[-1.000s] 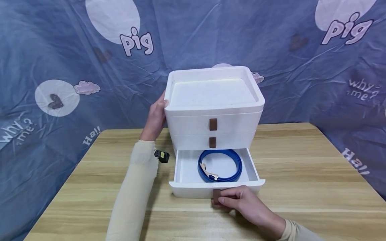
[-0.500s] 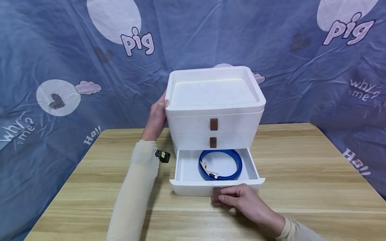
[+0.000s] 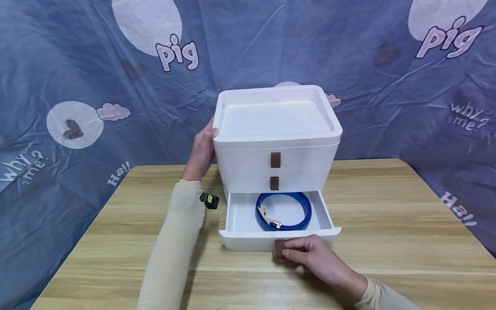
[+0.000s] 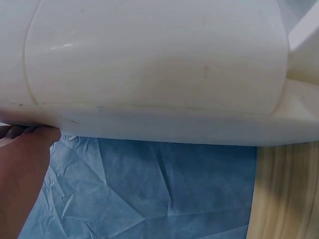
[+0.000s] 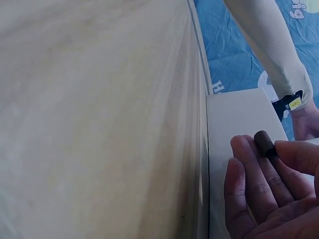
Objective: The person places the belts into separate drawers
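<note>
A white drawer unit (image 3: 248, 161) stands on the table in the head view. Its bottom drawer (image 3: 243, 243) is pulled out, and a coiled blue belt (image 3: 306, 215) with a gold-coloured buckle (image 3: 269, 220) lies inside. My right hand (image 3: 319, 262) pinches that drawer's brown pull tab (image 3: 279, 249). In the right wrist view the tab (image 5: 264, 143) sits between thumb and fingers, with the other fingers spread below. Against the unit's upper left side rests my left hand (image 3: 201, 150), its thumb at the front corner. In the left wrist view, the unit's side partly hides the left fingers.
Two upper drawers with brown tabs (image 3: 275, 160) are closed. The unit's top is a shallow tray (image 3: 277, 137) with a raised rim. Wooden table (image 3: 387, 215) extends on both sides, and a blue printed cloth (image 3: 248, 43) hangs behind. A small black device (image 3: 209, 201) is on the left wrist.
The bottom drawer has slid slightly inward with my right hand on its tab, and the belt has moved with it. My left hand keeps its place on the unit's side.
</note>
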A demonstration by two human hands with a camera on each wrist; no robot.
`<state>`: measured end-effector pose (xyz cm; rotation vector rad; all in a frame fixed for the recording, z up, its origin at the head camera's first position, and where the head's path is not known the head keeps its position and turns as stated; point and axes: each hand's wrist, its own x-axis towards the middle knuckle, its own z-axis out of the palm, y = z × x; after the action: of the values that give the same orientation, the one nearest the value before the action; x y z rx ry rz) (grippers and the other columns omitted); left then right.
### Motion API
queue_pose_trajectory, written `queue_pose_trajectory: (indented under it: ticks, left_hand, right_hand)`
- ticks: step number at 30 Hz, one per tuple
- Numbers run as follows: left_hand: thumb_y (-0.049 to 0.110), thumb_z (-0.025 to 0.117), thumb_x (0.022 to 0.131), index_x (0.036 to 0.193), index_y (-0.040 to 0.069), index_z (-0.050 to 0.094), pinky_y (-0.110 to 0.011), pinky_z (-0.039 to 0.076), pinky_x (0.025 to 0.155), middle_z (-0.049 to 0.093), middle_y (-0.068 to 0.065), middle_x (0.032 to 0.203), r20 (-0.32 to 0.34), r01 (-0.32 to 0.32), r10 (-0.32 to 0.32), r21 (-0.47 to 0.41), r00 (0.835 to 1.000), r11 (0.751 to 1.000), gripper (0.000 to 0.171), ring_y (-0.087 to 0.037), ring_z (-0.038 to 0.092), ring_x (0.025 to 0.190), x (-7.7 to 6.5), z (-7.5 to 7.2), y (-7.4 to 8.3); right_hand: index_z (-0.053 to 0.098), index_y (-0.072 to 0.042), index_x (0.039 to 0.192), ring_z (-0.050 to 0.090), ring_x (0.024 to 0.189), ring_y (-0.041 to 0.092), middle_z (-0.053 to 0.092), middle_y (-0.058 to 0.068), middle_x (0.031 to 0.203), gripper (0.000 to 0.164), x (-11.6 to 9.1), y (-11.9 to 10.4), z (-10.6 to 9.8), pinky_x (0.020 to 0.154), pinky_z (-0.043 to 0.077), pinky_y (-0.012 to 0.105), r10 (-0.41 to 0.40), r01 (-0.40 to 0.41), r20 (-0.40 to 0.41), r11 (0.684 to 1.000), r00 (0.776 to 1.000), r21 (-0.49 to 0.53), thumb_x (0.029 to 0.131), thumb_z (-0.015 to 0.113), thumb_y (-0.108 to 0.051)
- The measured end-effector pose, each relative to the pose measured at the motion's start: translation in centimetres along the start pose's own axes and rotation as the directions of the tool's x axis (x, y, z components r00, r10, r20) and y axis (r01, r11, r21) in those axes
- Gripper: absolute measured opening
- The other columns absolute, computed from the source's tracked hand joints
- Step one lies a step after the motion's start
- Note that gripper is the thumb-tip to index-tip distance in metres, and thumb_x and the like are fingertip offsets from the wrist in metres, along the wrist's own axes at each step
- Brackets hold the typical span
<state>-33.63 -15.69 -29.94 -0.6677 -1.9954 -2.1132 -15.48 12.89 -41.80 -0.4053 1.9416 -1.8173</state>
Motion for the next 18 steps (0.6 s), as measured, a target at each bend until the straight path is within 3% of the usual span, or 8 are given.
queue_pose_trajectory:
  ticks: [6,14,18]
  left_hand:
    - [0.022,0.034,0.094,0.156,0.004,0.020,-0.035,0.026,0.113,0.022,-0.012,0.160,0.010,-0.004,0.004,0.018,1.000,1.000,0.065,-0.019,0.027,0.142,-0.4,0.3,1.0]
    - [0.027,0.037,0.096,0.156,0.015,0.026,-0.035,0.027,0.112,0.027,-0.001,0.159,0.002,-0.011,0.011,-0.004,1.000,1.000,0.063,-0.014,0.029,0.141,0.1,-0.1,-0.6]
    - [0.031,0.039,0.095,0.156,0.014,0.027,-0.035,0.027,0.112,0.030,-0.001,0.158,-0.004,-0.022,0.022,-0.007,1.000,1.000,0.065,-0.014,0.030,0.140,0.2,-0.2,-0.9]
  right_hand:
    - [0.069,0.007,0.115,0.068,0.100,0.027,0.071,0.018,0.106,0.027,0.2,-0.1,0.0,0.076,0.054,0.029,0.007,-0.008,-0.016,0.999,1.000,-0.031,0.095,0.061,-0.010]
    - [0.067,0.010,0.116,0.068,0.099,0.024,0.070,0.019,0.106,0.029,0.3,-0.2,-0.1,0.075,0.054,0.028,0.011,-0.012,-0.027,1.000,1.000,-0.020,0.095,0.062,-0.010]
    - [0.068,0.009,0.114,0.068,0.097,0.023,0.071,0.018,0.104,0.029,0.5,-0.2,-0.1,0.074,0.053,0.029,0.015,-0.016,-0.038,0.999,0.999,-0.028,0.094,0.063,-0.011]
